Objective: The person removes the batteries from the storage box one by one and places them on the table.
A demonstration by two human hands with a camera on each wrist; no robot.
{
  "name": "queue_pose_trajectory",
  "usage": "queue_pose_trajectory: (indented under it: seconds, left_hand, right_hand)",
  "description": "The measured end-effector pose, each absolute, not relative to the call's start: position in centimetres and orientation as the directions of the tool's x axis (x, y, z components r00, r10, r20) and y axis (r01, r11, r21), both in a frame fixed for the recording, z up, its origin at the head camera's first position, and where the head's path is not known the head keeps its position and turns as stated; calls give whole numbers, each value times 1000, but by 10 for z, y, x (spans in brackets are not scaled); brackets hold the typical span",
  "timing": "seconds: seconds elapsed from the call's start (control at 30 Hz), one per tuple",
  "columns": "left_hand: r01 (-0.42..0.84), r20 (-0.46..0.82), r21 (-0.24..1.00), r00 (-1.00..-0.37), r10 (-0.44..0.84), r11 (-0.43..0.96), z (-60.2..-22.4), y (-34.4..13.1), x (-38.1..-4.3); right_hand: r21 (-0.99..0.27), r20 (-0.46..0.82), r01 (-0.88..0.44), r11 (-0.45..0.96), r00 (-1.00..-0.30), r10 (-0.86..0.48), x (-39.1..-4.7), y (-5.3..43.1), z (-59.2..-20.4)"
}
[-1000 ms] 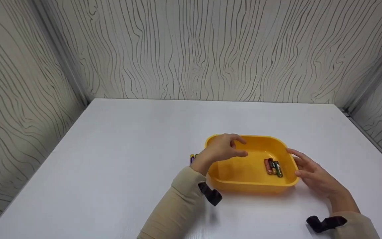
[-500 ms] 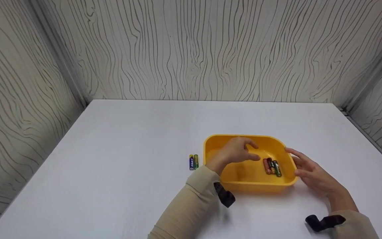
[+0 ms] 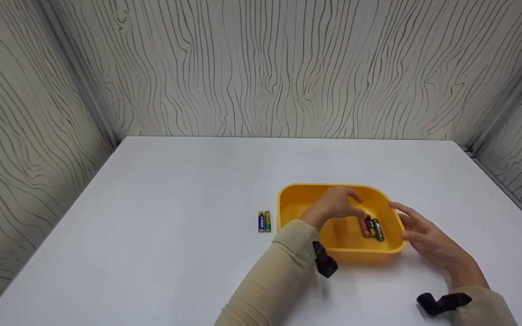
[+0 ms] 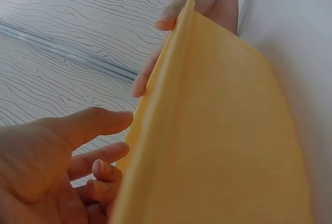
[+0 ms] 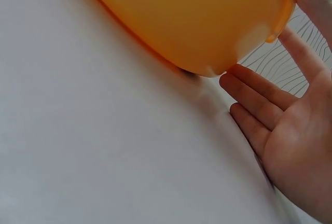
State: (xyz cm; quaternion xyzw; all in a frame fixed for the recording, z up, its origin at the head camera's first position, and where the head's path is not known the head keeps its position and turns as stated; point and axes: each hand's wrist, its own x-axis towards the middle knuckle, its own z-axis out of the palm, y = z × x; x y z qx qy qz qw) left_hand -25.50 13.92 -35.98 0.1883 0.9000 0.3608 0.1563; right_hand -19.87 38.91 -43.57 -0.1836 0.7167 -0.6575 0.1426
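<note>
In the head view a yellow plastic tray [image 3: 347, 250] stands on the white table. Three batteries lie side by side at its right end: a red battery [image 3: 365, 230], a dark battery [image 3: 371, 225] and a green battery [image 3: 379, 230]. My left hand [image 3: 333, 203] reaches down into the tray, fingertips right at the red battery's upper end. Its thumb and fingers are apart, with nothing between them in the left wrist view. My right hand [image 3: 433, 242] rests against the tray's right end, fingers spread and nearly straight, thumb and index finger at the rim.
Left of the tray, a blue-and-yellow battery [image 3: 261, 222] and a green-and-yellow battery [image 3: 268, 222] lie next to each other on the table [image 3: 152, 226]. Panels with a wood-grain pattern [image 3: 261, 68] surround the table at the back and sides.
My left hand has moved right across the tray and reached the red battery. The two batteries on the table have come out from behind that arm. My right hand stays at the tray's end.
</note>
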Motion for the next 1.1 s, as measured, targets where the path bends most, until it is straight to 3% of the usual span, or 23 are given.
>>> queue_pose_trajectory:
  seconds: [0.6,0.77,1.1]
  left_hand:
    - [94,-257,677,-899,355,730,-368,163,-257]
    - [112,-288,587,-897,336,802,-372,167,-256]
    - [92,-310,557,-899,309,825,-377,171,-253]
  right_hand:
    - [-990,25,-84,113,-895,-446,-199,387,-438]
    - [-991,43,-97,96,-889,-456,-198,390,-438]
    - [-992,51,-98,76,-882,-469,-199,392,-437]
